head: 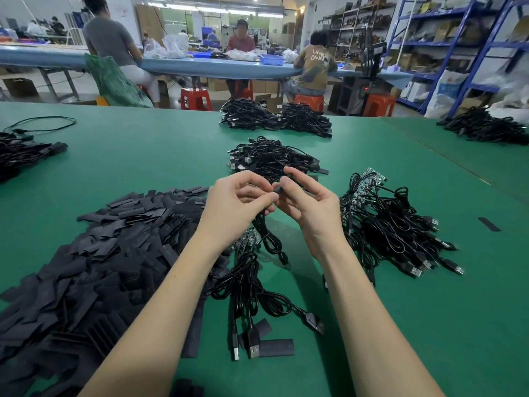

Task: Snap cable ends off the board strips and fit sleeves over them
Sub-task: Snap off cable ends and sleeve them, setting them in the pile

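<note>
A green counter (143, 167) fills the workshop view, with three seated workers at a long blue bench (200, 67) and blue shelving (458, 47) beyond it. A broad heap of flat black sleeves (94, 267) spreads across the counter's near left. Right of centre lies a tangle of black cables (395, 233) with USB plugs fanned outward and green board strips (369, 179) at its far edge. A bundle of finished cables (272, 159) sits just behind the hands, with more bundles farther back (274, 118) and at both edges of the counter. Between the forearms, a smaller loop of cables (252, 285) rests with its plugs toward the viewer, touching a board strip (247, 240) and loose sleeves. Above it, the left hand (237, 202) and right hand (309, 204) meet, fingers (289, 186) curled and pinching a single small black sleeve (277, 188) held over a cable end, the cable (266, 227) hanging down from the left hand to the counter. One stray sleeve (489, 224) lies alone at far right.
</note>
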A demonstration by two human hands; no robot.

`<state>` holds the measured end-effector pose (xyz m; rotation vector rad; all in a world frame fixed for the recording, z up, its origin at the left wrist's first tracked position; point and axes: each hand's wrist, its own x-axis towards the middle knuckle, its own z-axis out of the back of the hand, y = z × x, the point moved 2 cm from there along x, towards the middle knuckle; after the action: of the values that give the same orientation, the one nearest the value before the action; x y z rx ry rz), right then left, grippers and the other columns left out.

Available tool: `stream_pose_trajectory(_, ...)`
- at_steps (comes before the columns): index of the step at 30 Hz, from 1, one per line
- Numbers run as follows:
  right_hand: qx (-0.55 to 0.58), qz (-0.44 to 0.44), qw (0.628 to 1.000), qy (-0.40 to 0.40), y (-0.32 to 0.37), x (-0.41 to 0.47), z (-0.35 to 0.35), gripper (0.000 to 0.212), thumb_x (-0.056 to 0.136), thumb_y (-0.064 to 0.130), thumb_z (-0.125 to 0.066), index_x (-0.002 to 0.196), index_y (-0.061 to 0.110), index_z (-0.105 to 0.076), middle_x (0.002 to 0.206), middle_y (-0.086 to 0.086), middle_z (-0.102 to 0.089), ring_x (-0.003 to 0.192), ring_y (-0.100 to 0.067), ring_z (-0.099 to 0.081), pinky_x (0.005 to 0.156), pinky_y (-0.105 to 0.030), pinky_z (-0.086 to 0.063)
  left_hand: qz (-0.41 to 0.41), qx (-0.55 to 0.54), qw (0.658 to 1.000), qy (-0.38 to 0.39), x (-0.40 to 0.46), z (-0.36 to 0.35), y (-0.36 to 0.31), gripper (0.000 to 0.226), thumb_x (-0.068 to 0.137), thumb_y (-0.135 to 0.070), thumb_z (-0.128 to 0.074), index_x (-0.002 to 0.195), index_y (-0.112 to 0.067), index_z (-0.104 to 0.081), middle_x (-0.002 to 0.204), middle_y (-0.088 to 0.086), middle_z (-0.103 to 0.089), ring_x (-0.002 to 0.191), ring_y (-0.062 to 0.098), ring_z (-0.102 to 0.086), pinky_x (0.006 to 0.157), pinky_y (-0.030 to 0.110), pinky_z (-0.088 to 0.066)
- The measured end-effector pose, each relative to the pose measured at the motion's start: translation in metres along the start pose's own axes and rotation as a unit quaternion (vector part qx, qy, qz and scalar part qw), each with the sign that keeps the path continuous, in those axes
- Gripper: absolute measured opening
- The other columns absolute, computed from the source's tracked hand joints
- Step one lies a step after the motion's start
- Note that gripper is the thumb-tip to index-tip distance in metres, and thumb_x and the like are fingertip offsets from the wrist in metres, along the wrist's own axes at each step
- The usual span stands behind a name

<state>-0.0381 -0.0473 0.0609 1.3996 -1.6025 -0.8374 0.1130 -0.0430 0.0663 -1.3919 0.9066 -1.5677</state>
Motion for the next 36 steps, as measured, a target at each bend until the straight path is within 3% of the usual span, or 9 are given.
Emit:
stream_pose_trajectory(3, 0.020, -0.013, 1.000, -0.015, -0.001, -0.001, 0.000, 0.023, 0.090, 0.002, -0.072, 0.111, 0.010, -0.073, 0.088, -0.015, -0.075, 0.076, -0.021, -0.070, 0.076, -0.028, -0.060, 0.019, 0.026, 0.999, 0.004, 0.001, -0.002, 0.002, 0.016, 0.084, -0.012, -0.080, 0.094, -0.017, -0.069, 0.079, 0.000, -0.077, 0.079, 0.016, -0.075, 0.080, 0.033, -0.059)
stream_pose_trajectory(5, 0.044, -0.010, 0.998, -0.048, -0.002, 0.000, 0.001, 0.023, 0.089, 0.003, -0.072, 0.110, 0.012, -0.073, 0.088, -0.013, -0.075, 0.077, -0.020, -0.069, 0.076, -0.028, -0.060, 0.037, 0.091, 0.995, 0.012, 0.001, -0.004, 0.005, 0.033, 0.079, -0.028, -0.085, 0.105, -0.027, -0.064, 0.090, -0.010, -0.075, 0.090, 0.005, -0.070, 0.084, 0.025, -0.054)
stream_pose_trajectory(8, 0.108, -0.002, 0.989, -0.102, 0.000, 0.004, 0.005, 0.022, 0.091, 0.004, -0.071, 0.112, 0.011, -0.070, 0.089, -0.012, -0.073, 0.077, -0.019, -0.065, 0.075, -0.025, -0.059, 0.060, 0.195, 0.979, 0.019, -0.002, -0.009, 0.012, 0.052, 0.073, -0.037, -0.088, 0.113, -0.029, -0.057, 0.104, -0.015, -0.062, 0.088, -0.001, -0.065, 0.070, 0.006, -0.047)
stream_pose_trajectory(13, 0.145, 0.016, 0.980, -0.134, -0.001, 0.009, 0.013, 0.035, 0.094, 0.005, -0.068, 0.128, 0.006, -0.062, 0.092, -0.012, -0.072, 0.080, -0.015, -0.068, 0.075, -0.024, -0.059, 0.038, 0.183, 0.980, -0.060, 0.000, -0.012, 0.017, 0.028, 0.081, -0.023, -0.081, 0.102, -0.024, -0.061, 0.086, -0.009, -0.067, 0.065, 0.000, -0.065, 0.061, 0.006, -0.045)
stream_pose_trajectory(19, 0.082, -0.091, 0.981, -0.151, -0.006, 0.010, 0.025, 0.069, 0.086, 0.010, -0.079, 0.143, 0.017, -0.039, 0.122, -0.015, -0.068, 0.082, -0.022, -0.074, 0.074, -0.029, -0.062, -0.079, 0.251, 0.963, -0.063, 0.027, -0.011, 0.015, 0.026, 0.083, -0.010, -0.075, 0.098, -0.019, -0.055, 0.084, -0.008, -0.060, 0.074, 0.003, -0.056, 0.070, 0.016, -0.049)
stream_pose_trajectory(24, 0.021, -0.155, 0.977, -0.145, -0.017, 0.008, 0.026, 0.050, 0.092, 0.006, -0.069, 0.136, 0.011, -0.046, 0.110, -0.016, -0.073, 0.073, -0.020, -0.068, 0.065, -0.025, -0.058, -0.121, 0.373, 0.920, 0.001, 0.093, -0.016, 0.015, 0.026, 0.084, -0.005, -0.069, 0.098, -0.012, -0.048, 0.088, 0.003, -0.060, 0.081, 0.023, -0.057, 0.077, 0.040, -0.050)
stream_pose_trajectory(28, -0.036, -0.170, 0.979, -0.105, -0.018, 0.008, 0.024, 0.038, 0.094, 0.011, -0.069, 0.128, 0.011, -0.052, 0.103, -0.011, -0.076, 0.065, -0.016, -0.068, 0.060, -0.024, -0.057, -0.093, 0.480, 0.870, 0.062, 0.126, -0.024, 0.037, 0.013, 0.087, -0.005, -0.063, 0.092, -0.010, -0.052, 0.096, 0.007, -0.056, 0.095, 0.034, -0.055, 0.083, 0.043, -0.046)
stream_pose_trajectory(31, -0.065, -0.187, 0.977, -0.076, -0.021, 0.007, 0.022, 0.034, 0.095, 0.014, -0.068, 0.126, 0.012, -0.055, 0.102, -0.010, -0.077, 0.064, -0.015, -0.068, 0.060, -0.023, -0.056, -0.033, 0.568, 0.811, 0.132, 0.132, -0.028, 0.061, 0.014, 0.092, -0.011, -0.062, 0.105, -0.006, -0.060, 0.112, 0.016, -0.062, 0.109, 0.036, -0.057, 0.091, 0.045, -0.049)
stream_pose_trajectory(36, -0.100, -0.189, 0.975, -0.055, -0.023, 0.008, 0.023, 0.027, 0.096, 0.016, -0.066, 0.122, 0.011, -0.060, 0.097, -0.006, -0.077, 0.065, -0.015, -0.068, 0.061, -0.022, -0.056, -0.049, 0.562, 0.816, 0.123, 0.128, -0.025, 0.062, 0.018, 0.093, -0.018, -0.063, 0.107, -0.007, -0.065, 0.115, 0.014, -0.062, 0.117, 0.032, -0.053, 0.094, 0.043, -0.049)
